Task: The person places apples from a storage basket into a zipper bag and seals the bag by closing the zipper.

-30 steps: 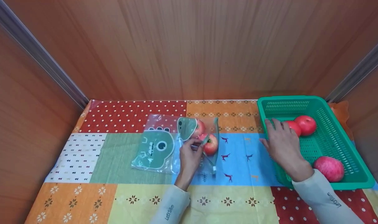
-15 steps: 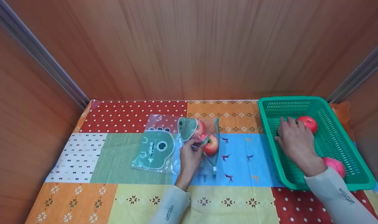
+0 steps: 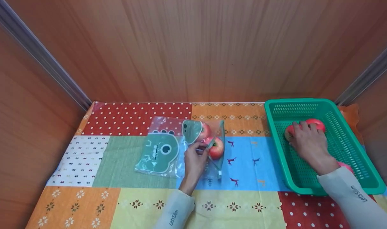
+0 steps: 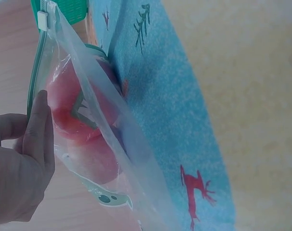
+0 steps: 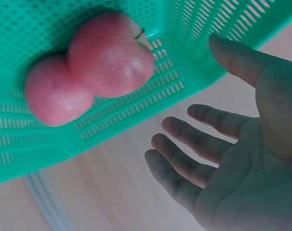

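Observation:
A clear zip bag (image 3: 187, 165) with a green dinosaur print lies on the cloth, two red apples inside, one apple (image 3: 216, 149) near its zip edge. My left hand (image 3: 195, 160) pinches the bag's opening edge between thumb and fingers; the left wrist view shows the green zip strip (image 4: 34, 72) there. Over the green basket (image 3: 276, 152), my right hand (image 3: 311, 143) hovers at two touching apples, the nearer apple (image 3: 289, 133) and the farther apple (image 3: 317, 123). Its fingers are spread and hold nothing in the right wrist view. My right forearm partly hides a pinkish apple (image 3: 345, 166).
A patchwork-print cloth (image 3: 142, 206) covers the table. Wood-grain panels (image 3: 193, 51) stand behind it and at both sides. The basket's raised rim (image 3: 359, 136) surrounds its apples at the right. An orange piece (image 3: 350, 116) shows behind the basket.
My right hand has moved from the basket's left rim inward to the right, over the two touching apples. My left hand stays at the bag.

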A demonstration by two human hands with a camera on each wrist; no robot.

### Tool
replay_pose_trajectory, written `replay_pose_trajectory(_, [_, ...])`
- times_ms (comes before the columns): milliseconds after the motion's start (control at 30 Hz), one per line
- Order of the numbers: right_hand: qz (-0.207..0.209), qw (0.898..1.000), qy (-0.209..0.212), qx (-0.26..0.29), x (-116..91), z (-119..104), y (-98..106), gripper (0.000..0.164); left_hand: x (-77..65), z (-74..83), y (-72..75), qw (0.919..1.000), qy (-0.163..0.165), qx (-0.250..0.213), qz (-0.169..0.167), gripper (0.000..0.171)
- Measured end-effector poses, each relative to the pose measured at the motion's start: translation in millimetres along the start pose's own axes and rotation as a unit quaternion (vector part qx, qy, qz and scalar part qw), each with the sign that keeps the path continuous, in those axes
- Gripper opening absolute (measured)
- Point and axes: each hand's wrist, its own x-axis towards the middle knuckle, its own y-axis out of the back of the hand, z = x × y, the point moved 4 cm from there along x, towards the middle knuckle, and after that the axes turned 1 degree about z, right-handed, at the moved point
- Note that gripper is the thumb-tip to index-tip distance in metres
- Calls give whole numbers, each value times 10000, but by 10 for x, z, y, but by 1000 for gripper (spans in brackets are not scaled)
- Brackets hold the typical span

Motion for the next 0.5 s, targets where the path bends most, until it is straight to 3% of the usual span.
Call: replay_pose_trajectory(500, [-373, 9978, 372, -411, 80, 171, -236, 72, -6, 4, 13, 10000, -70, -4, 8, 11])
